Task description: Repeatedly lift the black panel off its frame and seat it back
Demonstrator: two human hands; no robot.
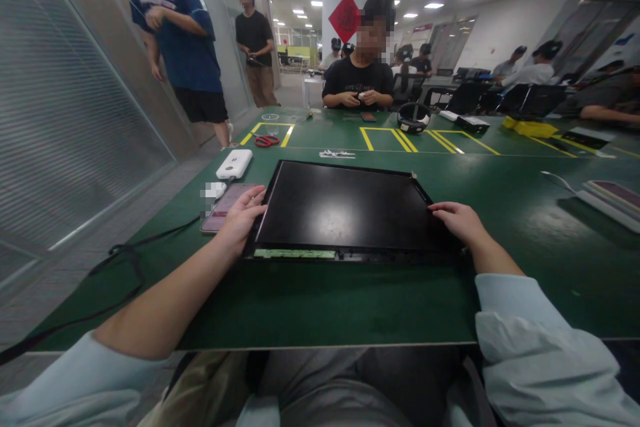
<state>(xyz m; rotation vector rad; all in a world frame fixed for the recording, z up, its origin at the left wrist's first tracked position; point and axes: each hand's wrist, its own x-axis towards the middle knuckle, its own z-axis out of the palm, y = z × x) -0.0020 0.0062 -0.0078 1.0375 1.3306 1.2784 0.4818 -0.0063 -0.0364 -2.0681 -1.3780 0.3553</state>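
Note:
A black display panel (345,204) in a dark frame is held just above or on the green table in front of me; I cannot tell which. Along its near edge runs a green circuit strip (295,254). Its left side is gripped by my left hand (245,214), thumb on top and fingers spread along the edge. My right hand (457,220) pinches the right edge between thumb and fingers. Under and beside my left wrist lies a phone (220,210) with a pinkish screen.
Behind the phone rests a white power bank (235,164). Red-handled scissors (267,140) and small white pieces (337,154) lie farther back. A black headset (413,118) stands near a seated person (360,74). At right is a white device (610,204). A black strap (135,267) trails left.

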